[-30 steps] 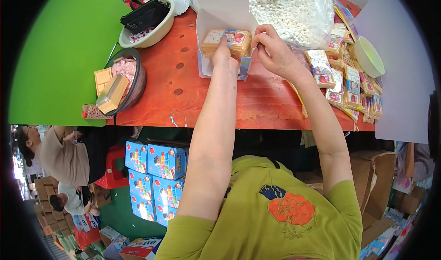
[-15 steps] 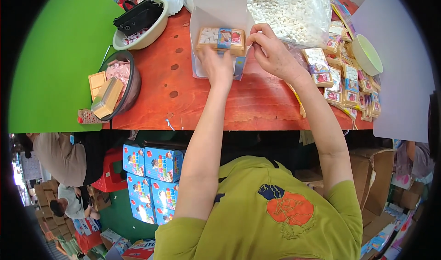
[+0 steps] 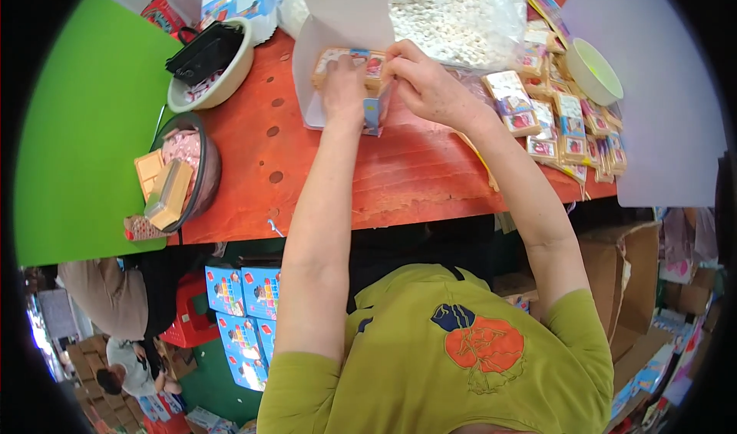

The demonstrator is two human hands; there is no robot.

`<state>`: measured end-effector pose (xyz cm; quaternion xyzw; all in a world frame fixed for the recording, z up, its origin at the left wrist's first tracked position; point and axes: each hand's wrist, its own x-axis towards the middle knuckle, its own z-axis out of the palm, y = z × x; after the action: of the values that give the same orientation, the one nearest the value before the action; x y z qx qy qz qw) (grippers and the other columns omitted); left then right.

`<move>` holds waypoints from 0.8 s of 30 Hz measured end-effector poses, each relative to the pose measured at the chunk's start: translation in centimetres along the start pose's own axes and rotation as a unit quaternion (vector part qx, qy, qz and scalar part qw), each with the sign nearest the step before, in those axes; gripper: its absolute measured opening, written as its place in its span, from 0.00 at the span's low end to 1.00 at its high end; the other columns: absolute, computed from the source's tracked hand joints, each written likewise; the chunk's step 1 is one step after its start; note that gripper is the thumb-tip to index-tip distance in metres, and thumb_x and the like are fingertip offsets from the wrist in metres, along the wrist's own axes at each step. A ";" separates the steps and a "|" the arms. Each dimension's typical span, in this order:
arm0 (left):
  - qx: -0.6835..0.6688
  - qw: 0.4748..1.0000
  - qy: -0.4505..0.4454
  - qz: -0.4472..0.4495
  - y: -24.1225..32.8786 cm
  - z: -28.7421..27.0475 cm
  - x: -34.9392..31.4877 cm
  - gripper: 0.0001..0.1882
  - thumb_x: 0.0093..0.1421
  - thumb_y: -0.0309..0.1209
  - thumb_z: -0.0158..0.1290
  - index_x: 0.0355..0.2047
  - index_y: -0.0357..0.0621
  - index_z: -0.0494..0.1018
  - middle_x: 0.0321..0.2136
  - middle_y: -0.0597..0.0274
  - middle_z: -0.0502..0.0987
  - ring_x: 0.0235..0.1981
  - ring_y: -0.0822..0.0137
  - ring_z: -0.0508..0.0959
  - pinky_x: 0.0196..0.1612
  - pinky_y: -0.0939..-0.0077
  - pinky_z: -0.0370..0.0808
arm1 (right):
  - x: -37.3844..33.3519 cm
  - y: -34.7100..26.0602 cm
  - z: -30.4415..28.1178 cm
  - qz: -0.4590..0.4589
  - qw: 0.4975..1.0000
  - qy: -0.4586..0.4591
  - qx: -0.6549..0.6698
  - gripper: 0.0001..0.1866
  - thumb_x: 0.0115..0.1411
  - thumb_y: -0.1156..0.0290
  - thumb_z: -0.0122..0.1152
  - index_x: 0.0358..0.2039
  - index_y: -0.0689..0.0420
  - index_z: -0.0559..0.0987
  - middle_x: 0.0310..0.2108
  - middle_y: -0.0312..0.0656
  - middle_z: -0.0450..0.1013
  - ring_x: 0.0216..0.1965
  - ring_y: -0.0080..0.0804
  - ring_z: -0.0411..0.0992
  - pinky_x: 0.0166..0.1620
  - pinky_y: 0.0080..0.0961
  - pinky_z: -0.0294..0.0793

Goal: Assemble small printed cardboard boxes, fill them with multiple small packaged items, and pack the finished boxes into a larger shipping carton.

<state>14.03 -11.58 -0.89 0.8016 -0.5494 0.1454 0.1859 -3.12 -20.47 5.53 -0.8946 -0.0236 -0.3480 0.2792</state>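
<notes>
At twelve o'clock, the right hand [image 3: 421,83] pinches the open carton's [image 3: 347,29] edge, seemingly steadying it; the left hand [image 3: 343,95] curls over candy packs [image 3: 374,65], grip unclear.

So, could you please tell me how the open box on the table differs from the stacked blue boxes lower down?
The open box has its lid raised, showing a plain white inside; the blue boxes look closed, with printed faces showing. The open box stands on the red table, while the blue boxes are stacked below table level. The left hand is over packs in the open box; no hand touches the blue boxes. Both have blue on the outside.
</notes>
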 end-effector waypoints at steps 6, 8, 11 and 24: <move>-0.287 0.952 -0.053 -0.091 -2.2 -1.0 -0.2 0.25 0.55 0.23 0.57 0.56 0.48 0.77 0.57 0.45 0.73 0.60 0.44 0.72 0.62 0.55 0.71 | -1.9 -1.3 0.2 0.059 0.995 0.074 -0.029 0.25 0.58 0.86 0.53 0.56 0.54 0.75 0.60 0.53 0.65 0.49 0.48 0.74 0.53 0.33 0.74; -0.270 0.961 0.063 -0.002 -1.4 -2.3 -1.6 0.25 0.58 0.19 0.54 0.58 0.43 0.75 0.61 0.44 0.71 0.63 0.44 0.70 0.63 0.57 0.70 | -3.9 -0.7 -1.6 0.147 0.969 0.138 -0.142 0.25 0.62 0.77 0.57 0.61 0.52 0.73 0.62 0.53 0.64 0.54 0.50 0.72 0.56 0.41 0.73; -0.318 0.939 0.122 -0.048 0.4 -3.3 -3.5 0.21 0.64 0.18 0.49 0.57 0.39 0.74 0.63 0.42 0.69 0.65 0.44 0.69 0.63 0.59 0.69 | -7.6 1.5 -6.4 0.368 0.829 0.102 -0.409 0.28 0.62 0.61 0.65 0.61 0.54 0.72 0.61 0.53 0.65 0.57 0.51 0.69 0.57 0.49 0.71; -0.335 0.854 0.314 -0.246 -0.7 -4.3 -8.7 0.36 0.61 0.31 0.64 0.65 0.32 0.61 0.63 0.42 0.64 0.67 0.47 0.63 0.69 0.56 0.59 | -9.9 -0.4 -8.7 0.417 0.776 -0.029 -0.472 0.31 0.53 0.62 0.66 0.57 0.60 0.74 0.50 0.56 0.73 0.54 0.56 0.71 0.56 0.48 0.73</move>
<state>11.51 -2.16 -0.95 0.7113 -0.2624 0.1457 0.6355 -16.05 -23.13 4.70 -0.8464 0.5105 -0.1386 -0.0616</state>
